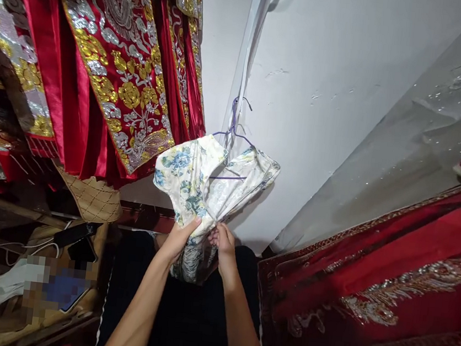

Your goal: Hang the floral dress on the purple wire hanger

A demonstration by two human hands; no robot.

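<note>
A white floral dress (182, 162) with blue and green flowers hangs by its shoulders on a purple wire hanger (232, 131). The hanger's hook hangs from a pale strap in front of the wall. My left hand (181, 238) grips the left side of the garment just below the neckline, thumb lying on top of the cloth. On the opposite side, my right hand (223, 241) pinches the fabric where the two front edges cross. The garment's lower part drops between my forearms, over my dark-clothed lap. Some of my fingers are hidden behind the cloth.
Red garments (140, 85) with gold and silver sequins hang at the left. A wooden stand (93, 279) below carries a black phone (82, 250), a white cable and blurred items. Red embroidered cloth (388, 285) and a clear plastic cover (374, 150) fill the right side.
</note>
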